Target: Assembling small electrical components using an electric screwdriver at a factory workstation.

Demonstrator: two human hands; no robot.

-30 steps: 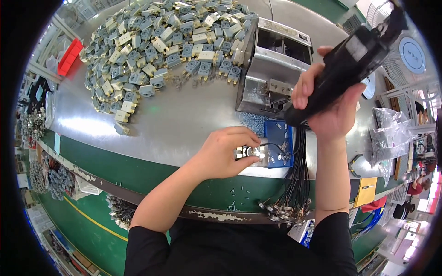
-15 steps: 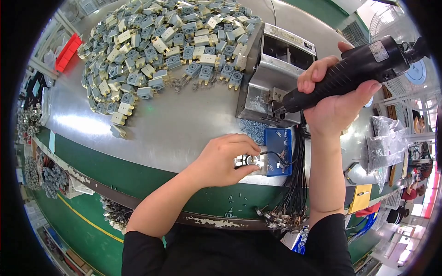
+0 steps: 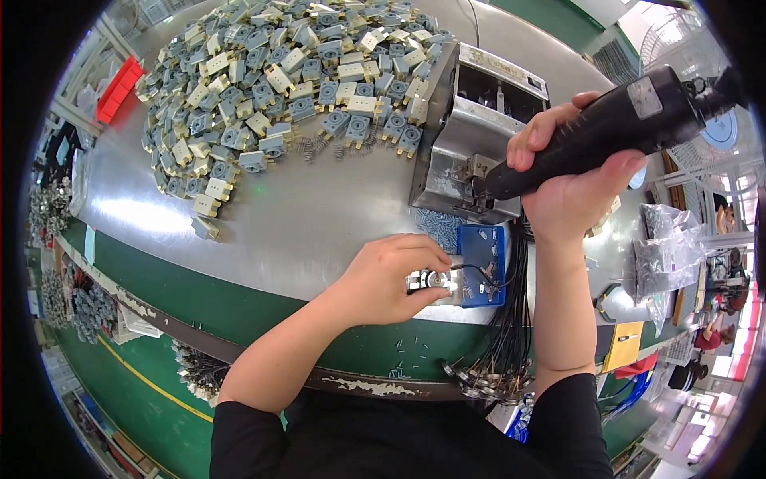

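Note:
My right hand is wrapped round a black electric screwdriver, tilted with its nose low and to the left. That nose reaches the front of a metal screw feeder; the bit itself is hard to make out. My left hand rests low over the bench, thumb and fingers closed round a small round metal part with a black cable running off to the right. Just right of it sits a blue tray with small metal pieces inside. Loose screws lie behind the tray.
A large heap of grey and cream switch-like housings covers the back left of the metal bench. Several springs lie before it. Black cables with round metal ends hang over the front edge. Plastic bags lie at right.
My right hand and the screwdriver have shifted slightly left, bringing the nose closer into the feeder's front. My left hand and the metal part have stayed in place.

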